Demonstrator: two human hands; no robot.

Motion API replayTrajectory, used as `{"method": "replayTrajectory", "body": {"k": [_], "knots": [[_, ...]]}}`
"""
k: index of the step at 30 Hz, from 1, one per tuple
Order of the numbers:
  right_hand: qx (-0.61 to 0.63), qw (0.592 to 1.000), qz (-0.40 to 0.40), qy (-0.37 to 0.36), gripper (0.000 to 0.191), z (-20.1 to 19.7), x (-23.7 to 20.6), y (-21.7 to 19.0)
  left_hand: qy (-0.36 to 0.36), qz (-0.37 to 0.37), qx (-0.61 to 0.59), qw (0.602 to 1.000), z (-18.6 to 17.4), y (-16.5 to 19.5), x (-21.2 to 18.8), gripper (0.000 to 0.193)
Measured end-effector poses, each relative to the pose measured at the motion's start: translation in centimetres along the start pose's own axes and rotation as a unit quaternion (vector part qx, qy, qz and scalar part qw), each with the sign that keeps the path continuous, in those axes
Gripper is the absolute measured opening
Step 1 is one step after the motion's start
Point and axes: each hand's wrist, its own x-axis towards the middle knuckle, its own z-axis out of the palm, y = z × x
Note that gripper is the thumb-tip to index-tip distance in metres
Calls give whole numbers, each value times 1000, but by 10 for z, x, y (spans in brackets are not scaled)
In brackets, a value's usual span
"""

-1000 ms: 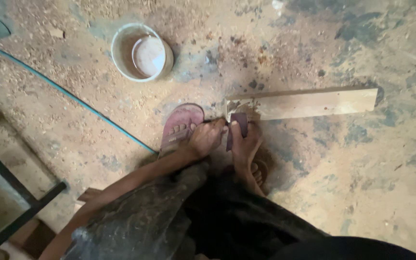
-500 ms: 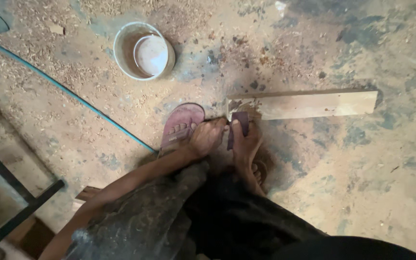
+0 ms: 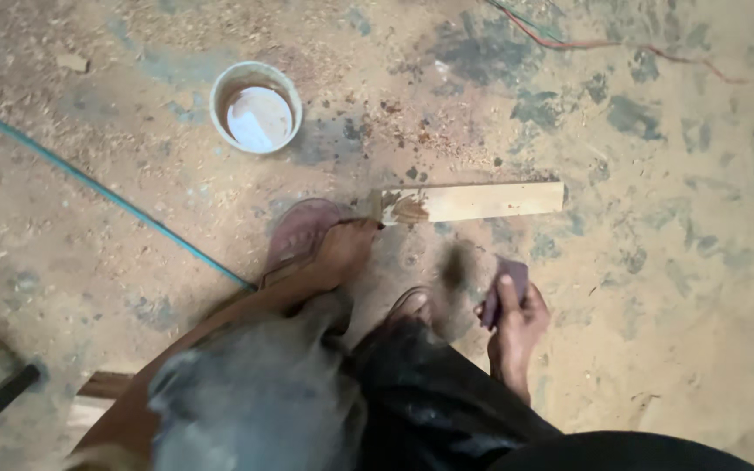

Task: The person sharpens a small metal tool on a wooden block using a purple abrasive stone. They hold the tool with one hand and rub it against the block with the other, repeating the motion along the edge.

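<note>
Left hand (image 3: 348,249) presses fingertips on the near end of a pale wood strip (image 3: 469,201) lying flat on the dusty floor (image 3: 656,288). Right hand (image 3: 515,316), well apart from the strip, grips a dark purple folded sheet (image 3: 505,283). Round white tub (image 3: 256,106) sits upper left, beside a blue hose (image 3: 106,194).

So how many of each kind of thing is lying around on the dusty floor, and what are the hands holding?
Wooden plank, left hand at its end: 1
Bucket: 1
Blue hose: 1
Red wire: 1
Sandals: 2
Dark sanding piece, held in right hand: 1
Total: 7
</note>
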Motion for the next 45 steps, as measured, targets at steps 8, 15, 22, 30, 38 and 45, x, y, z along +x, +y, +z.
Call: {"method": "replayTrajectory", "body": {"k": [8, 15, 22, 30, 38, 45], "knots": [[-8, 974, 1, 227, 15, -73, -28, -10, 63, 56, 8, 996, -7, 2, -8, 19], [-42, 957, 279, -69, 20, -7, -20, 72, 12, 32, 21, 999, -13, 8, -3, 21], [-75, 982, 26, -169, 19, 91, 31, 87, -50, -20, -75, 996, -21, 14, -5, 27], [-53, 985, 72, -146, 23, 137, 22, 94, -4, -14, -28, 999, -14, 17, -3, 13], [68, 993, 3, -96, 15, 144, 36, 89, 48, 41, -27, 998, -18, 24, -3, 10], [-1, 996, 11, -87, 19, 145, 28, 91, 54, 46, -48, 996, -19, 26, -4, 12]]}}
